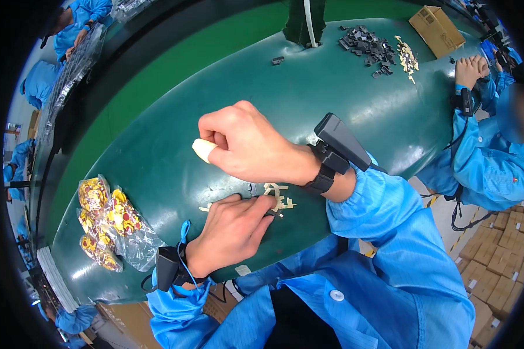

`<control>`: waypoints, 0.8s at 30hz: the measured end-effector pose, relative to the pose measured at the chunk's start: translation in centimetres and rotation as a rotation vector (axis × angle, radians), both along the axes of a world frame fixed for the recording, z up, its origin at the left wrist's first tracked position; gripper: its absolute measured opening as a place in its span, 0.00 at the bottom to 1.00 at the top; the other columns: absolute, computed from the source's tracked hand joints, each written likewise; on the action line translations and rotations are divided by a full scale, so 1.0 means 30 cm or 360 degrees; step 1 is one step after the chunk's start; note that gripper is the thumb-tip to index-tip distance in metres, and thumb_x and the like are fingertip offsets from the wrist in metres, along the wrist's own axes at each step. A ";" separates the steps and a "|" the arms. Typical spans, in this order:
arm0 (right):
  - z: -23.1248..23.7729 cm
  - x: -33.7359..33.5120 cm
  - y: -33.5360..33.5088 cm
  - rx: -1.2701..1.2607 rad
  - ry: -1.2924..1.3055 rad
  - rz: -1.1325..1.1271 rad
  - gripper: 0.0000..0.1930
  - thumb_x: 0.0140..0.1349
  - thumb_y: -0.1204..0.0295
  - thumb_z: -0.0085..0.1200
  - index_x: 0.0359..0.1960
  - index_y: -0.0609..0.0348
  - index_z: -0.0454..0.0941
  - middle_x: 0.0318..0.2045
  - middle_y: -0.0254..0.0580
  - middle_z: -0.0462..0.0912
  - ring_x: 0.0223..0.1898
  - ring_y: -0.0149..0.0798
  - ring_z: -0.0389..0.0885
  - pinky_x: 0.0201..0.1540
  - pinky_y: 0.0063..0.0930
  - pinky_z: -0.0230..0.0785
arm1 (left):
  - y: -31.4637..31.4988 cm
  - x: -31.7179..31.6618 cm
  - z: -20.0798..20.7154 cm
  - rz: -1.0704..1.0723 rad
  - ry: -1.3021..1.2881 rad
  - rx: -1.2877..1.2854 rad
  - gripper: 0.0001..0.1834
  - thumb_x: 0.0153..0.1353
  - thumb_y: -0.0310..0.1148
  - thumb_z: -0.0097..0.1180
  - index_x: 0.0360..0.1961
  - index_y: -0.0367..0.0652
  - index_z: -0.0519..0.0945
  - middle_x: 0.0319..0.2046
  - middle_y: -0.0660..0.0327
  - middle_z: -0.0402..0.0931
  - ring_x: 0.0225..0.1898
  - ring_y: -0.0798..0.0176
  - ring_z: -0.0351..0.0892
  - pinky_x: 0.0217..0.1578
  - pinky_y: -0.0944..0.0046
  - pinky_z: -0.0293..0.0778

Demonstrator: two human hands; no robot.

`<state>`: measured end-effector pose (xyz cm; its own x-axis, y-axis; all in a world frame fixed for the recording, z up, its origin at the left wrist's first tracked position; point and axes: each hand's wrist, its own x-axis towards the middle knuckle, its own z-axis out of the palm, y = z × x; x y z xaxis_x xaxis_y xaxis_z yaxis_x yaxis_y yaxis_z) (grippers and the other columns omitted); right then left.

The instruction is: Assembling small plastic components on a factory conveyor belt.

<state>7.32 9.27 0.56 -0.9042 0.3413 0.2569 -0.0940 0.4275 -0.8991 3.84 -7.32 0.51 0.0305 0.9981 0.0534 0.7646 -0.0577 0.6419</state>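
Note:
My right hand (244, 142) hangs above the green table (215, 104), its fingers curled in and a cream finger cot (203, 149) on the thumb. Whatever it may hold is hidden. Lower and nearer to me, my left hand (230, 230) rests at the tabletop with thumb and fingers drawn together; what lies between them is covered. Beside its fingertips are small cream strips (286, 203), scattered in a loose cluster. A small dark piece (251, 189) lies between the two hands. Black devices are strapped to both wrists.
Bags of yellow and red pieces (108, 218) lie at the left. At the far right are a heap of black parts (370, 46), more cream strips (407, 58) and a cardboard box (436, 30). A co-worker (489, 157) sits at the right; stacked cartons (501, 250) stand behind.

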 end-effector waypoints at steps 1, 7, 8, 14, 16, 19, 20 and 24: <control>0.000 0.001 0.005 0.0017 0.0002 -0.0005 0.09 0.53 0.73 0.57 0.20 0.67 0.77 0.18 0.55 0.78 0.23 0.57 0.79 0.29 0.46 0.71 | 0.004 -0.003 -0.002 -0.0005 -0.0032 0.0002 0.13 0.55 0.26 0.63 0.42 0.41 0.76 0.24 0.55 0.78 0.23 0.47 0.76 0.28 0.54 0.71; -0.015 -0.002 0.002 0.0102 0.0029 -0.0020 0.08 0.52 0.74 0.57 0.21 0.67 0.78 0.18 0.57 0.78 0.23 0.59 0.79 0.29 0.48 0.71 | -0.005 -0.013 0.001 0.0013 -0.0116 -0.0004 0.13 0.55 0.25 0.62 0.43 0.40 0.76 0.24 0.53 0.78 0.24 0.46 0.78 0.27 0.51 0.72; -0.017 -0.002 0.001 0.0101 0.0027 -0.0020 0.08 0.52 0.74 0.57 0.21 0.67 0.78 0.18 0.57 0.78 0.23 0.59 0.79 0.29 0.48 0.71 | -0.005 -0.014 0.004 0.0024 -0.0123 -0.0017 0.14 0.55 0.25 0.62 0.43 0.39 0.76 0.24 0.53 0.78 0.25 0.45 0.78 0.27 0.50 0.72; -0.053 -0.006 0.008 0.0218 0.0168 -0.0053 0.10 0.57 0.71 0.59 0.22 0.65 0.76 0.14 0.47 0.75 0.16 0.46 0.75 0.22 0.37 0.66 | 0.000 -0.010 0.007 0.0063 -0.0109 -0.0003 0.15 0.54 0.24 0.63 0.43 0.38 0.76 0.23 0.52 0.78 0.24 0.45 0.78 0.27 0.51 0.72; -0.055 -0.011 0.001 0.0206 0.0196 -0.0044 0.10 0.57 0.71 0.59 0.23 0.64 0.76 0.14 0.47 0.75 0.17 0.47 0.75 0.22 0.38 0.66 | -0.005 -0.007 0.012 0.0089 -0.0106 -0.0001 0.15 0.54 0.24 0.64 0.44 0.39 0.77 0.23 0.52 0.78 0.25 0.45 0.79 0.27 0.52 0.73; -0.054 -0.013 -0.002 0.0240 0.0178 -0.0036 0.10 0.57 0.71 0.58 0.23 0.64 0.76 0.14 0.47 0.75 0.17 0.47 0.76 0.22 0.38 0.66 | -0.006 -0.006 0.012 0.0101 -0.0107 0.0003 0.15 0.53 0.24 0.64 0.43 0.39 0.79 0.23 0.52 0.78 0.26 0.45 0.80 0.27 0.52 0.73; -0.046 -0.012 -0.003 0.0239 0.0177 -0.0033 0.10 0.57 0.71 0.58 0.23 0.64 0.76 0.14 0.47 0.75 0.17 0.47 0.76 0.22 0.38 0.66 | -0.006 -0.007 0.011 0.0088 -0.0109 0.0003 0.14 0.54 0.24 0.64 0.43 0.39 0.79 0.23 0.52 0.78 0.26 0.45 0.79 0.27 0.52 0.73; -0.027 0.000 0.004 0.0176 -0.0006 -0.0008 0.07 0.53 0.74 0.56 0.23 0.68 0.79 0.20 0.60 0.79 0.25 0.62 0.80 0.31 0.51 0.72 | -0.003 -0.005 0.004 0.0080 -0.0108 -0.0016 0.13 0.54 0.24 0.64 0.42 0.39 0.78 0.23 0.52 0.78 0.25 0.45 0.79 0.27 0.52 0.73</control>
<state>7.31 9.38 -0.24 -0.9036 0.3157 0.2896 -0.0881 0.5246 -0.8468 3.70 -7.41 0.63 -0.0227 0.9988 0.0436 0.7212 -0.0138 0.6926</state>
